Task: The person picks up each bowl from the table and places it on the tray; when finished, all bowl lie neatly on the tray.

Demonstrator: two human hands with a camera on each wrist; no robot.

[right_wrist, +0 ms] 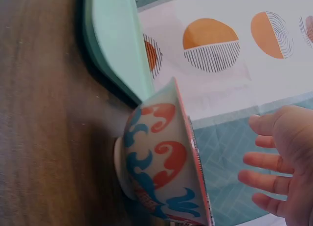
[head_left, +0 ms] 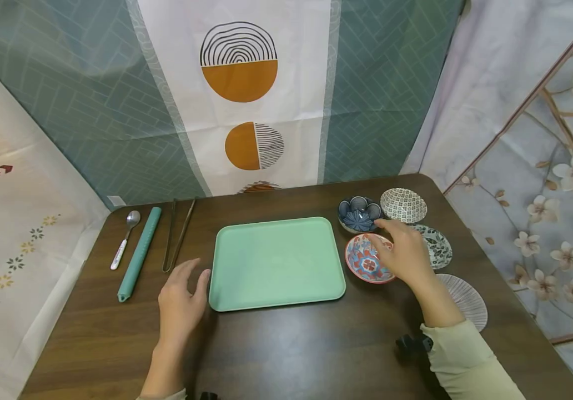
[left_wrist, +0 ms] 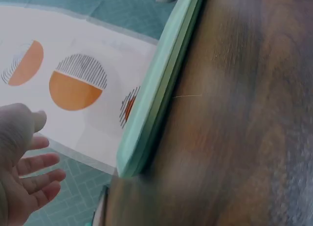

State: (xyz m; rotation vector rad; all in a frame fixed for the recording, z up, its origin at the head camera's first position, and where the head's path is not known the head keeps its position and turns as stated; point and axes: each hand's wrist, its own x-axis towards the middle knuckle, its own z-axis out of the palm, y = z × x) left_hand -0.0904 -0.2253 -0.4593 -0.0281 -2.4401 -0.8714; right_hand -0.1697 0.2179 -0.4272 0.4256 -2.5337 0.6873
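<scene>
My right hand hovers over a red-rimmed bowl with red and blue patterns, fingers spread and holding nothing. In the right wrist view, that bowl stands upright on its foot, with the fingers beyond its rim. Just behind it is a dark blue bowl, close to my right fingertips in the head view. A mint-green tray lies flat at the middle of the table. Beside its left edge, my left hand is held with thumb and fingers apart, nothing between them.
On the left of the wooden table lie a spoon, a long green stick-like object and metal tongs. At right are a patterned bowl, a leaf-patterned dish and a striped grey plate.
</scene>
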